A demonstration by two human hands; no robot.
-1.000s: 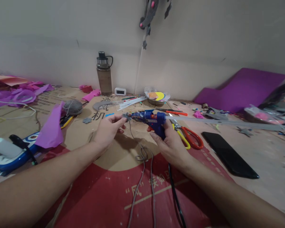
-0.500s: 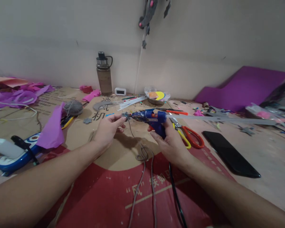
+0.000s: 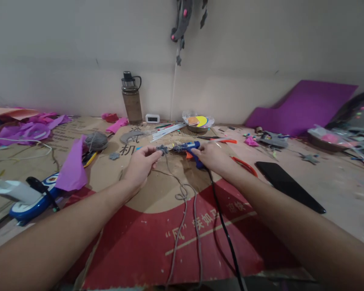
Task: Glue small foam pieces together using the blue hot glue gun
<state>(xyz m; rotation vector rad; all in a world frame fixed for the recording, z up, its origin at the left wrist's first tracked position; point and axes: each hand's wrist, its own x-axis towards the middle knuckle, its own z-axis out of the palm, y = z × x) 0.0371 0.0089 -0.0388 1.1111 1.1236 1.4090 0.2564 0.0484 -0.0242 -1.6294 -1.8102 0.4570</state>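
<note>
My left hand (image 3: 144, 163) pinches a small grey piece (image 3: 162, 149), too small to make out fully, between thumb and fingertips. From it a grey yarn strand (image 3: 182, 184) trails down over the cardboard, with a loop midway. My right hand (image 3: 212, 157) is closed on the back of a blue glue gun (image 3: 188, 146), held low over the cardboard with its nozzle pointing left, close to the grey piece. A black cord (image 3: 223, 218) runs from the gun toward me. Red-handled scissors (image 3: 245, 165) lie partly hidden behind my right forearm.
A black phone (image 3: 288, 186) lies at the right. Behind stand a water bottle (image 3: 132, 103), a small white clock (image 3: 152, 118) and a metal bowl (image 3: 198, 128). A grey yarn ball (image 3: 96, 141) and purple paper (image 3: 72, 167) are at the left, beside a blue-and-white power strip (image 3: 33, 206).
My right hand has turned the glue gun and lowered it, shifting slightly left; its long glue stick no longer points out to the right. My left hand keeps its pinch almost in place.
</note>
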